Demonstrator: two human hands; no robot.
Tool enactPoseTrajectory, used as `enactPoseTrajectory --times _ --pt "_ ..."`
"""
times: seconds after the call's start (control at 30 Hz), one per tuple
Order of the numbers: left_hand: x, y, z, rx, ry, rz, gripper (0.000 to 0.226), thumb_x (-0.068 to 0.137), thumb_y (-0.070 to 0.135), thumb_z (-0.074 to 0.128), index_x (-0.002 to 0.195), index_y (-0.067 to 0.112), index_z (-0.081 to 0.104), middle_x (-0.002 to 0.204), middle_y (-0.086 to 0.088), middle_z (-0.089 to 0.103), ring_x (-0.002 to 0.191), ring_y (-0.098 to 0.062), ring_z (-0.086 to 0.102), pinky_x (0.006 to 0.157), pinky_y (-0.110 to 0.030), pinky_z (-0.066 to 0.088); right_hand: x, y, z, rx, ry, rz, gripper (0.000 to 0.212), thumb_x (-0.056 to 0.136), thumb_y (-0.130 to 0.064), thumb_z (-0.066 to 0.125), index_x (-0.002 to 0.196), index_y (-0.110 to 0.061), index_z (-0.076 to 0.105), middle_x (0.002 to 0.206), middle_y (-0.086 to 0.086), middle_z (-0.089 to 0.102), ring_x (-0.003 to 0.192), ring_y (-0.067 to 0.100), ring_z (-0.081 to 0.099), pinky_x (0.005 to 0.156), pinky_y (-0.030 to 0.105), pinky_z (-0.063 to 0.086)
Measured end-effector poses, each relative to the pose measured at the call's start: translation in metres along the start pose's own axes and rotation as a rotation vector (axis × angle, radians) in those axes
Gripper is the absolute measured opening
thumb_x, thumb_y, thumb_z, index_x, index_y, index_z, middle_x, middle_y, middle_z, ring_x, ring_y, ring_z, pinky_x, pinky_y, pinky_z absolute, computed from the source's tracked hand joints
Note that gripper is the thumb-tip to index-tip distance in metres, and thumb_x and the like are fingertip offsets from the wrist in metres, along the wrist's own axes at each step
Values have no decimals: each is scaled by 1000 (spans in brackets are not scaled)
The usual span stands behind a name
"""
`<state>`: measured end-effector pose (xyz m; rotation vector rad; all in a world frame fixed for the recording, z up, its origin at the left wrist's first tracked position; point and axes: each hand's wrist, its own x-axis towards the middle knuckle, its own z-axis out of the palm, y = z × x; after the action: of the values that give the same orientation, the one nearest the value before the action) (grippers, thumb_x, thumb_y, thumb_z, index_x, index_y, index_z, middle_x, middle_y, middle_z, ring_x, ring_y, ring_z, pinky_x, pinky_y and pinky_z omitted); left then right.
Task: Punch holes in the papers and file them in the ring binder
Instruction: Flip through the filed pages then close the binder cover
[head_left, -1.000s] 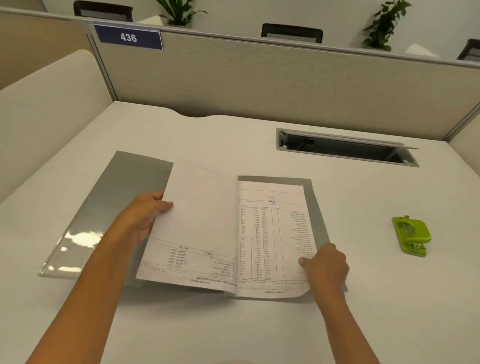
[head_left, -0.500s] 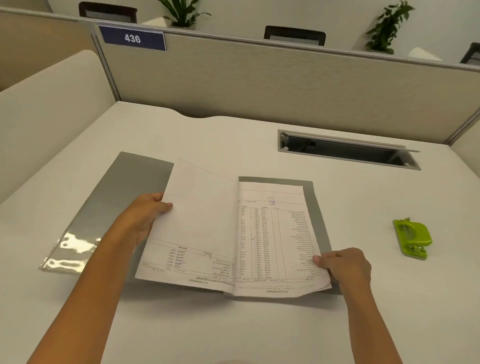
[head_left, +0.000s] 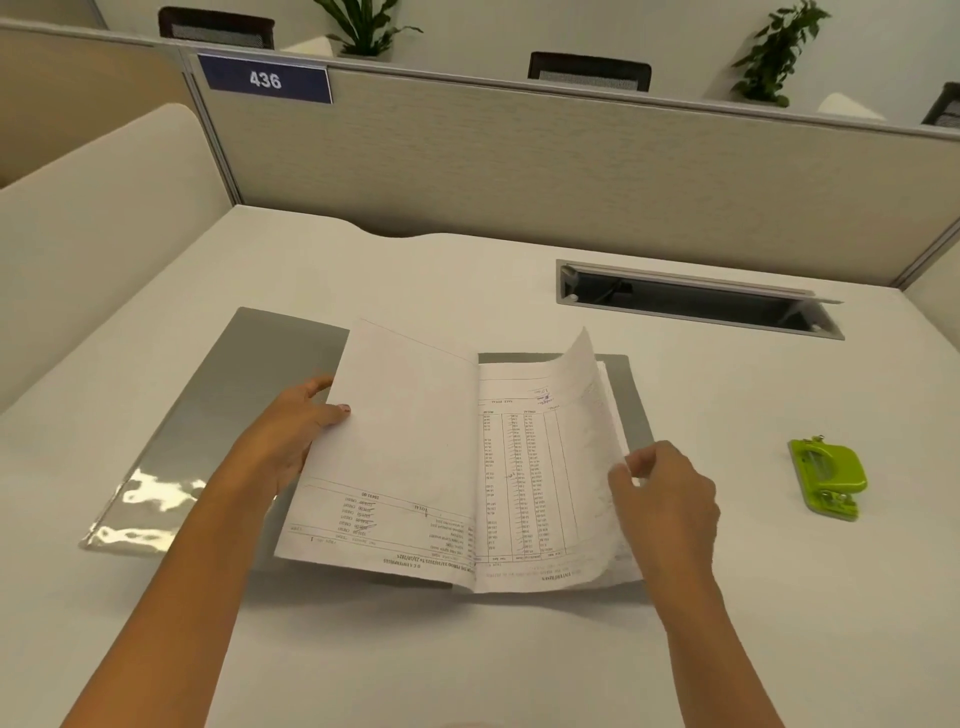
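Note:
A grey ring binder (head_left: 208, 410) lies open on the white desk, its left cover flat. Printed papers (head_left: 524, 483) are filed in it. My left hand (head_left: 296, 431) holds up the turned-over pages (head_left: 405, 441) at their left edge, thumb on top. My right hand (head_left: 660, 493) pinches the right edge of the top sheet (head_left: 587, 395), which curls up off the right-hand stack. The binder's rings are hidden under the paper. A green hole punch (head_left: 827, 478) sits on the desk to the right, apart from both hands.
An open cable slot (head_left: 696, 301) with a raised flap is set in the desk behind the binder, to the right. Partition walls (head_left: 519, 171) close the desk at the back and left.
My right hand moved from the stack's lower right corner up along its right edge and lifted the top sheet, which now curls upward. My left hand stayed put.

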<state>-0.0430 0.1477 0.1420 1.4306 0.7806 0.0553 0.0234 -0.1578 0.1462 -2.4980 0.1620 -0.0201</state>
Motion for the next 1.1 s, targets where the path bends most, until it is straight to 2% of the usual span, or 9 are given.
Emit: enactPoseTrajectory --times 0.13,0.27,0.4,0.57,0.63,0.73,0.83,0.97,1.1 --pt "-8 6 3 49 -31 88 65 94 -2 47 136 45 32 98 -11 66 77 -28 64 63 -36 56 -20 -46 -10 324 -94 -129 6 89 -23 64 90 -18 62 83 -10 63 76 0 60 53 7 37" --pt "-13 11 6 169 -72 111 51 91 -7 37 117 27 63 113 -15 66 80 -26 61 73 -36 54 -43 -89 2 496 -224 -295 5 89 -25 66 89 -23 61 85 -15 64 74 -6 61 56 1 46" --pt "-13 13 7 201 11 65 20 90 30 57 101 24 73 106 -11 71 87 -28 68 79 -41 56 -60 -113 35 514 -369 -417 5 91 -24 63 89 -23 59 85 -14 63 78 -1 63 64 8 52" --pt "-12 11 8 210 36 53 51 85 61 53 100 15 71 95 -5 73 88 -26 69 86 -43 54 -74 -116 73 452 -506 -486 11 94 -26 57 101 -17 60 100 -3 67 87 9 65 72 14 55" --pt "-12 8 10 289 100 89 40 85 51 61 85 12 69 91 2 69 81 -17 64 79 -37 52 -76 -113 80 469 -547 -485 13 96 -24 53 104 -16 60 102 0 68 88 13 67 76 25 59" --pt "-7 3 7 295 109 119 21 89 26 64 86 7 73 89 -10 74 80 -29 70 82 -46 56 -70 -105 82 551 -538 -432 12 98 -21 48 98 -19 60 97 -1 69 82 15 69 74 37 60" --pt "-6 0 2 263 113 134 17 90 19 63 81 9 73 87 -14 74 74 -30 70 75 -39 56 -50 -86 75 594 -452 -343 19 98 -10 46 96 -20 62 97 -4 68 85 11 68 77 29 59" --pt "-2 -5 -2 219 120 131 17 91 19 60 88 8 73 86 -11 75 74 -26 71 71 -33 54 -19 -41 67 381 -155 -152 32 92 4 47 111 -16 62 115 -1 63 103 14 59 80 15 48" --pt "0 -11 -4 190 127 123 19 91 20 60 91 5 73 85 -11 75 75 -28 71 71 -34 55 4 2 60 -203 -88 85 39 91 -25 57 128 -12 48 132 12 47 119 33 42 96 38 38"
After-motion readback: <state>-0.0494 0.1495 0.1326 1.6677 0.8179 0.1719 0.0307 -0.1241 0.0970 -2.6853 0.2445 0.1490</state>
